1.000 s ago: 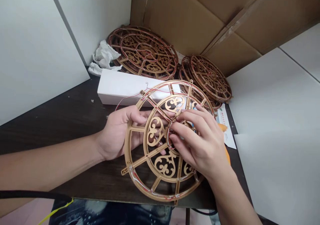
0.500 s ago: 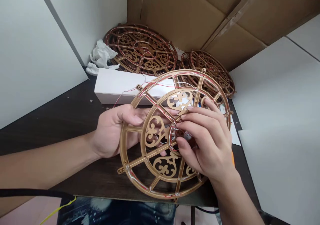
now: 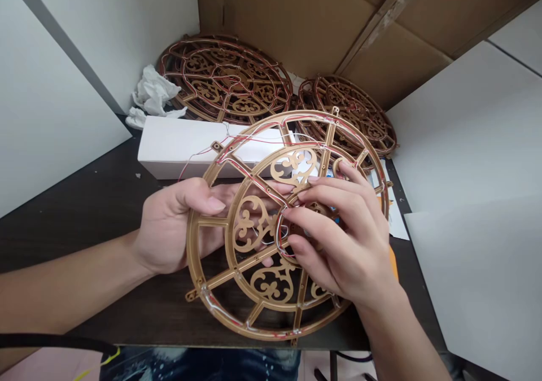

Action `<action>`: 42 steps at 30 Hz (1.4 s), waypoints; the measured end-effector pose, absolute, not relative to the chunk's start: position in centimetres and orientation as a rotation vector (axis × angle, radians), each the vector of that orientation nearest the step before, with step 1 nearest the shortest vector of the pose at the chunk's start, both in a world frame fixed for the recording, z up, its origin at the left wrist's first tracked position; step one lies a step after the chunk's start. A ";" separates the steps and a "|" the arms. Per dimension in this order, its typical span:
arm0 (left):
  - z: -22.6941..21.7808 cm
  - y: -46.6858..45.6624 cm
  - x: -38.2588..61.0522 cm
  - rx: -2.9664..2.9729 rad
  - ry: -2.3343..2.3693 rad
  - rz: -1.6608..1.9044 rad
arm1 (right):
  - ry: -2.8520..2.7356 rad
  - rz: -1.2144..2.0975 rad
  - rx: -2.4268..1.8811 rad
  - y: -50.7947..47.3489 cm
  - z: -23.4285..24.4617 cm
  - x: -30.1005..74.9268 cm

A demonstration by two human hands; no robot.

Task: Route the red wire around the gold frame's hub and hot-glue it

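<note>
Above the dark counter (image 3: 84, 200), brown cardboard sheeting (image 3: 296, 25) rises along the back, with a white panel (image 3: 63, 87) at the left end and another (image 3: 478, 268) at the right. Toward the back of the counter lie two round lattice frames wound with red wire, one (image 3: 224, 79) near the middle and the other (image 3: 351, 110) to its right. A long white box (image 3: 182, 149) lies on the counter in front of the first, with crumpled white tissue (image 3: 152, 96) beside it. Held up over the counter, tilted and clear of its surface, is a gold lattice wheel (image 3: 249, 220), with red and white wires (image 3: 220, 307) running along its ring. The left hand (image 3: 173, 228) is clamped on the wheel's left side, thumb in front and fingers behind. The right hand (image 3: 339, 251) is closed on the wheel's hub, its fingers (image 3: 322, 223) curled over a small loop of wire (image 3: 280, 240)
</note>
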State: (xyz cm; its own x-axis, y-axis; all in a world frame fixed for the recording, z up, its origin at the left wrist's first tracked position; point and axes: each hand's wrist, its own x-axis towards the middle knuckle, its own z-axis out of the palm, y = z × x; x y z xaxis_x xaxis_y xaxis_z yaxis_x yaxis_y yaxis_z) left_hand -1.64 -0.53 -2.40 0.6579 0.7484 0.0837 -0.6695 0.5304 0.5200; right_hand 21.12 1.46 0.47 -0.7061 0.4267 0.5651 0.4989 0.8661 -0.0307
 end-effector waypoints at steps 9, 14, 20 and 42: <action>-1.9 -0.5 -1.4 0.550 0.167 0.833 | -2.496 -0.185 -0.667 1.5 0.6 21.0; -2.2 -0.4 -1.6 0.564 0.192 0.859 | -2.448 -0.172 -0.660 1.6 0.3 20.9; -2.5 -0.5 -1.9 0.550 0.177 0.832 | -2.409 -0.174 -0.658 1.7 0.0 20.8; -2.3 -0.4 -1.6 0.511 0.117 0.842 | -2.433 -0.183 -0.686 1.8 -0.1 20.7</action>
State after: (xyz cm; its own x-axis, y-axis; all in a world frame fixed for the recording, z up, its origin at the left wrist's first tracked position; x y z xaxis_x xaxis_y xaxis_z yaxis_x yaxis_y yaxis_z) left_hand -1.58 -0.43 -2.34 0.6672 0.7382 0.0995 -0.6832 0.5532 0.4767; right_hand 20.70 1.79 -0.07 -0.6882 0.4319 0.5829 0.5141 0.8572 -0.0282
